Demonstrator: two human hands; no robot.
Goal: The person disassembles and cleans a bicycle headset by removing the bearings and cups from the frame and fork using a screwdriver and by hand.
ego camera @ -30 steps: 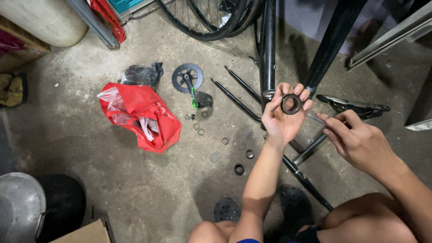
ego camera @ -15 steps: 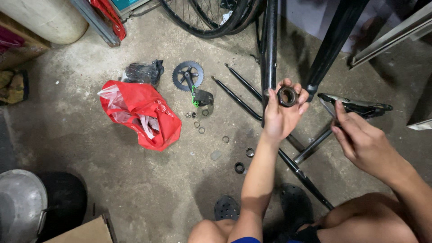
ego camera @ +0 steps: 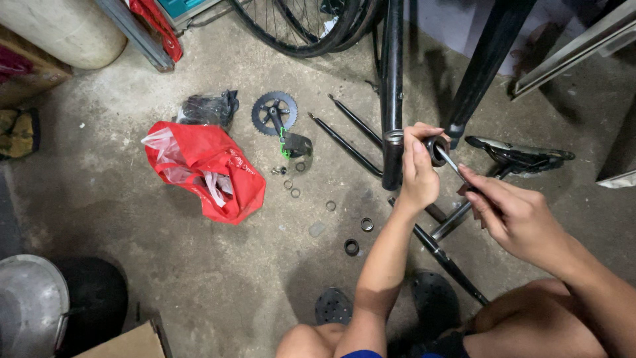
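My left hand [ego camera: 419, 169] is raised and pinches a dark ring-shaped bearing cup [ego camera: 435, 148] between thumb and fingers, just right of the black bicycle frame tube [ego camera: 391, 93]. My right hand [ego camera: 510, 215] holds a thin metal tool [ego camera: 452, 162] whose tip pokes into the cup. On the concrete floor below lie small rings and bearings [ego camera: 351, 247], a black chainring with crank arm [ego camera: 274, 114] and a black fork or stays [ego camera: 344, 136].
A red plastic bag [ego camera: 212, 169] and a black bag [ego camera: 207, 108] lie to the left. A bicycle wheel [ego camera: 298, 26] stands at the top, a black saddle [ego camera: 520, 154] at the right. A metal pot lid [ego camera: 26, 305] and cardboard box [ego camera: 129, 343] sit bottom left.
My left hand turned the cup from facing up to side-on and shifted slightly toward the frame tube. My right hand moved in and put the tool tip into the cup.
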